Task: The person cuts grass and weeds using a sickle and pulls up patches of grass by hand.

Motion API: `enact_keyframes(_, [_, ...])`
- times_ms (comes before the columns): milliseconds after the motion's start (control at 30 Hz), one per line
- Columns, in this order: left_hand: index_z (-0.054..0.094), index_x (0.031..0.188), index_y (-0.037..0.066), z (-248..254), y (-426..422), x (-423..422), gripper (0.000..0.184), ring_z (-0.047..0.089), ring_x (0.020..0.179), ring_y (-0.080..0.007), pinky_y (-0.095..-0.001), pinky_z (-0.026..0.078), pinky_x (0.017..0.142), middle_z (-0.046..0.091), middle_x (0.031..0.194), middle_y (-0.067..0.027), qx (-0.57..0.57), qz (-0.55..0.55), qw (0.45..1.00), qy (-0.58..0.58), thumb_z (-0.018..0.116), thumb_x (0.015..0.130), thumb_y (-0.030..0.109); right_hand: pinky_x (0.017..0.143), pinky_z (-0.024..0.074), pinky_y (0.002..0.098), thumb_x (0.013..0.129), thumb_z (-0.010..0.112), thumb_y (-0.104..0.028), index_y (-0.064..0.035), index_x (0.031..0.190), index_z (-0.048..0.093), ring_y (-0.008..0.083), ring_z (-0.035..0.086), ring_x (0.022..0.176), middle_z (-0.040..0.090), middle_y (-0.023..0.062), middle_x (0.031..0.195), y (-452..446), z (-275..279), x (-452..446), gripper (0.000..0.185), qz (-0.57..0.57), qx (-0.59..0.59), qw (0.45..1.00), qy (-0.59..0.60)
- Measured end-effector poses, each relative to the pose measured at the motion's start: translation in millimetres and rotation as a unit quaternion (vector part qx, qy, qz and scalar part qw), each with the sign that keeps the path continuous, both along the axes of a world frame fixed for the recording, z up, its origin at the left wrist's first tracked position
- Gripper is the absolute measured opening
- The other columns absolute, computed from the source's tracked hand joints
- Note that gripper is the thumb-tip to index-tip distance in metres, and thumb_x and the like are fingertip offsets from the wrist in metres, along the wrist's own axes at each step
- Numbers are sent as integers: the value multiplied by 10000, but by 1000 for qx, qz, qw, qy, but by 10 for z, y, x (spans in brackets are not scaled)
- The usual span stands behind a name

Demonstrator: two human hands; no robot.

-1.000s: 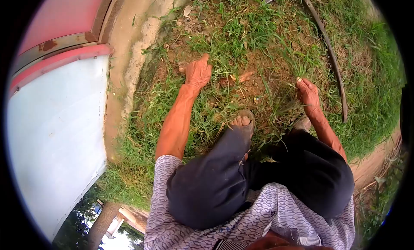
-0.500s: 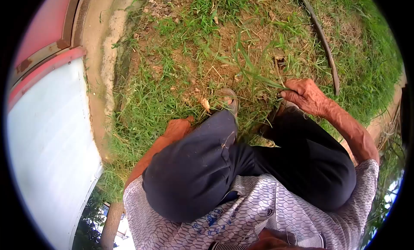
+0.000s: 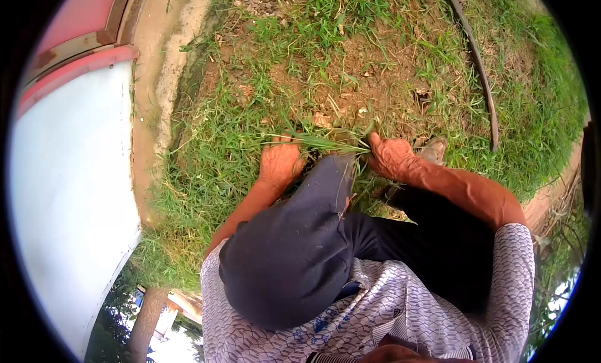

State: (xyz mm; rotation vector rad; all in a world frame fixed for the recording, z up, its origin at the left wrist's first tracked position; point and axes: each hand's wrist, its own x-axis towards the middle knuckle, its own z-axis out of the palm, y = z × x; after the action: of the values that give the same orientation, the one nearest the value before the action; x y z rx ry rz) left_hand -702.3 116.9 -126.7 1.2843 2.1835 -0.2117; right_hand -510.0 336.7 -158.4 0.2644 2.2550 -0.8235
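Long green grass blades (image 3: 325,143) stretch across in front of the left knee, their right end pinched in my right hand (image 3: 391,158). My left hand (image 3: 280,159) is low in the grass beside the left shin, near the other end of these blades. Its fingers are partly hidden by grass, so whether it grips anything is unclear. Patchy grass (image 3: 219,134) and bare brown soil (image 3: 369,69) surround both hands. A foot (image 3: 433,150) shows just right of my right hand.
A long curved wooden handle (image 3: 479,69) lies on the grass at the right. On the left stand a white panel (image 3: 75,169) with a red edge and a concrete ledge (image 3: 164,81). A tree trunk (image 3: 148,322) is at lower left.
Since the half-second-old frame, my right hand has moved left with the grass blades, toward my left hand. My left hand has come forward and slightly right from beside the knee.
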Motion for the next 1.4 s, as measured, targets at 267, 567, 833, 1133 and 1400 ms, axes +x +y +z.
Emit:
enact_keyframes(267, [607, 898, 43, 189, -453, 172, 174, 633, 761, -347, -444, 511, 663, 648, 874, -159, 27, 66, 972, -225, 586, 816, 196, 646, 508, 444, 854, 563, -277, -45, 812, 655, 366, 638, 726, 623, 183, 740, 294, 57, -195, 253, 109, -76, 991, 36])
enact_keyframes(567, [573, 1131, 72, 2110, 209, -46, 378, 602, 939, -295, -403, 475, 770, 610, 1073, -111, -109, 144, 939, -292, 649, 798, 235, 310, 205, 241, 936, 583, -297, -127, 794, 497, 43, 269, 361, 314, -80, 519, 1151, 1208, -544, 238, -560, -433, 705, 23])
enact_keyframes(833, [536, 1218, 84, 820, -279, -872, 446, 563, 1090, -380, -439, 459, 880, 537, 1250, -183, 47, 327, 943, -33, 645, 799, 189, 515, 430, 366, 968, 486, -403, -44, 922, 489, 184, 521, 566, 517, 63, 644, 2124, 624, -574, 362, -494, 45, 854, 154])
enact_keyframes(1133, [591, 1043, -6, -299, 52, -1664, 311, 624, 855, -432, -524, 492, 781, 635, 962, -289, -67, 258, 961, 70, 512, 855, 228, 723, 434, 479, 910, 578, -212, -14, 956, 458, 397, 553, 820, 547, 223, 885, 2185, 526, -351, 236, -277, 207, 902, 257])
enact_keyframes(1400, [564, 901, 6, 480, 138, -1198, 301, 605, 843, -428, -516, 466, 781, 637, 883, -251, -60, 61, 981, -176, 508, 874, 301, 723, 433, 498, 885, 583, -204, 14, 878, 452, 426, 572, 805, 550, 257, 776, 2295, 452, -451, 254, -217, 78, 971, 69])
